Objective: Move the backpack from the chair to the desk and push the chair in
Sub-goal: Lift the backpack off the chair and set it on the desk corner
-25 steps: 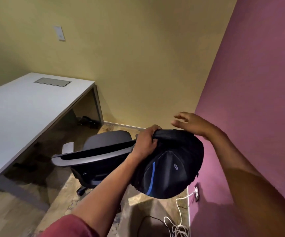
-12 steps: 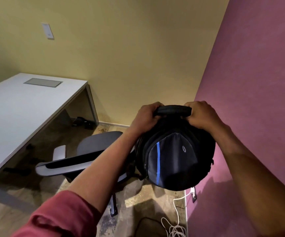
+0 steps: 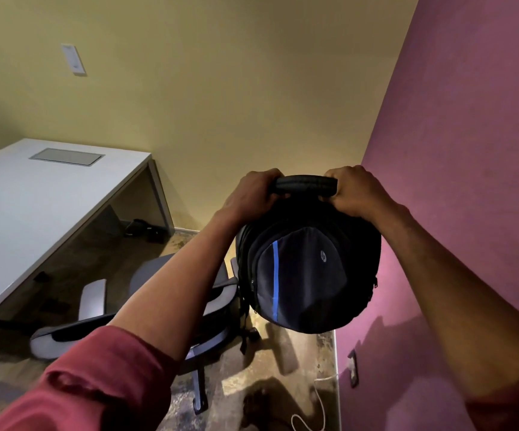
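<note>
Both arms reach forward, forearms bare (red sleeves pushed up past the elbows). The left hand (image 3: 253, 194) and right hand (image 3: 356, 191) are each curled tight, knuckles up, side by side at one height, wrists bent down.

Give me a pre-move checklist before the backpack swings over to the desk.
1. Both hands on handle: left hand and right hand closed on the backpack top handle: ok.
2. Backpack off the chair: ok, hanging in the air.
3. Landing spot on desk: ok, visible top bare.
4. Straps free of chair: cannot tell, hidden behind the bag.
5. Grip security: cannot tell.
</note>
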